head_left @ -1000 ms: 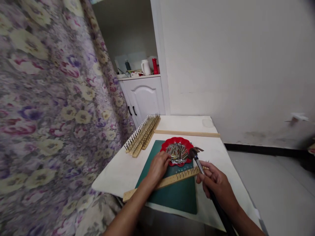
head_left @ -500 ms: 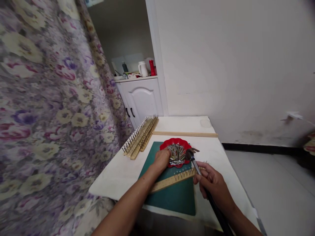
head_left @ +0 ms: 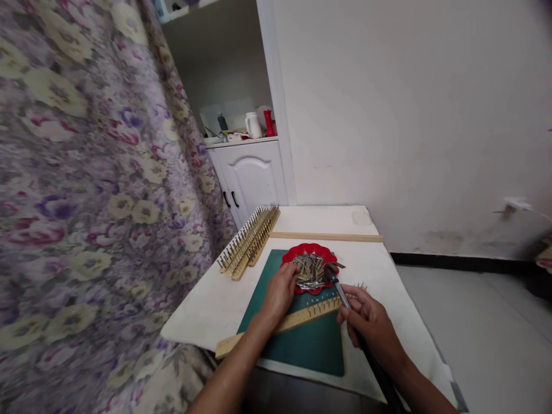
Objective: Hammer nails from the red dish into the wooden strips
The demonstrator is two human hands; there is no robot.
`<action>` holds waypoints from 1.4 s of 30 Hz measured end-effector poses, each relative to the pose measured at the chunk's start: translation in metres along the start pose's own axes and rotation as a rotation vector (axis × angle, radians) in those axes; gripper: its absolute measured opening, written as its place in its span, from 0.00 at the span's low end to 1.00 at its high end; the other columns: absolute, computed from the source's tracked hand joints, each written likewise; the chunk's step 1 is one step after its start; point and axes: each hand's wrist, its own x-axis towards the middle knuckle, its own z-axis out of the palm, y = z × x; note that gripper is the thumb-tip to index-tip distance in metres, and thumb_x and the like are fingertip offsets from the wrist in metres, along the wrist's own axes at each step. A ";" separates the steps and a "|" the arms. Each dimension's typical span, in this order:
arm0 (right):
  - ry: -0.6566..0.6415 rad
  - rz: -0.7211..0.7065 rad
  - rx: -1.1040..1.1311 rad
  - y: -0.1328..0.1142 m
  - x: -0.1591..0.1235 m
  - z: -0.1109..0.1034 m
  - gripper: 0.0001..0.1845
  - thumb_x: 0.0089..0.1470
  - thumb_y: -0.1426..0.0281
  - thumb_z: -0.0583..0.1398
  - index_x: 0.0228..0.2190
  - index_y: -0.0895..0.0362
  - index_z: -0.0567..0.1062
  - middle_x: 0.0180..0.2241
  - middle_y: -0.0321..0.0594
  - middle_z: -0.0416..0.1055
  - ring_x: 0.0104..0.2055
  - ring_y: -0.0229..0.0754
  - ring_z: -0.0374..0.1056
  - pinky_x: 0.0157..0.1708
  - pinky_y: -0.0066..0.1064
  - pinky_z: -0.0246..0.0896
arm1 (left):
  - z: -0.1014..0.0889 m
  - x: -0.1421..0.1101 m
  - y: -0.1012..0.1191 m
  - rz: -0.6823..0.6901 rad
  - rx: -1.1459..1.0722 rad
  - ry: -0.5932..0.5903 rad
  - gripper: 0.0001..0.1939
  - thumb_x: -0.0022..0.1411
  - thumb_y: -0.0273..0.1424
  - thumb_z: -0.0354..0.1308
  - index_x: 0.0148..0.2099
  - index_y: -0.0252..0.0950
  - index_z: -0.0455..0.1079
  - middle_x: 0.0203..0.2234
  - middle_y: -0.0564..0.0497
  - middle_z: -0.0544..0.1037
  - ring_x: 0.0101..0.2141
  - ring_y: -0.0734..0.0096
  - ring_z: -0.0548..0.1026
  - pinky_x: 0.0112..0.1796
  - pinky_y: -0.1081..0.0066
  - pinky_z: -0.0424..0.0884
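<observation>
My left hand (head_left: pixel 282 290) is at the left rim of a red scalloped bowl (head_left: pixel 288 257), fingers curled together against a pile of loose nails (head_left: pixel 311 269). What those fingers hold, if anything, is hidden. My right hand (head_left: pixel 366 316) grips a claw hammer (head_left: pixel 342 294) by its shaft, the head raised near the bowl's right rim. Below the bowl, a narrow wooden strip (head_left: pixel 297 318) lies slantwise across a green cutting mat (head_left: pixel 308 351). Several nails stand upright in the strip's right part; my left forearm crosses over its left part.
Wooden strips studded with upright nails (head_left: pixel 250 241) lie at the table's far left. A bare wooden strip (head_left: pixel 325 236) runs across the back of the white-covered table (head_left: pixel 198 310). A floral curtain (head_left: pixel 99 190) hangs on the left, and a white cabinet (head_left: pixel 254 175) stands behind.
My left hand has drawn back slightly toward the bowl's left rim, and its forearm has shifted right, uncovering the strip's left end. The right hand keeps its grip on the hammer.
</observation>
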 end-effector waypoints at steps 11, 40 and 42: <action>-0.027 0.003 -0.025 0.007 -0.003 -0.001 0.21 0.52 0.63 0.61 0.46 0.57 0.66 0.22 0.31 0.68 0.11 0.29 0.55 0.11 0.22 0.46 | 0.018 -0.069 -0.002 -0.438 -0.439 0.065 0.09 0.54 0.36 0.56 0.30 0.33 0.69 0.21 0.55 0.71 0.24 0.74 0.66 0.26 0.77 0.59; -0.098 0.074 -0.011 0.005 -0.015 0.018 0.20 0.51 0.66 0.60 0.46 0.56 0.67 0.22 0.31 0.70 0.10 0.27 0.55 0.09 0.19 0.49 | 0.026 -0.071 0.000 -0.319 -0.254 0.063 0.09 0.56 0.33 0.54 0.31 0.35 0.72 0.25 0.53 0.74 0.28 0.71 0.70 0.30 0.75 0.62; -0.126 0.100 -0.015 0.009 -0.017 0.024 0.19 0.51 0.66 0.60 0.46 0.56 0.67 0.22 0.30 0.70 0.09 0.26 0.54 0.08 0.19 0.49 | 0.027 -0.072 -0.002 -0.318 -0.253 0.067 0.08 0.56 0.33 0.54 0.31 0.35 0.72 0.25 0.53 0.73 0.28 0.71 0.70 0.30 0.75 0.62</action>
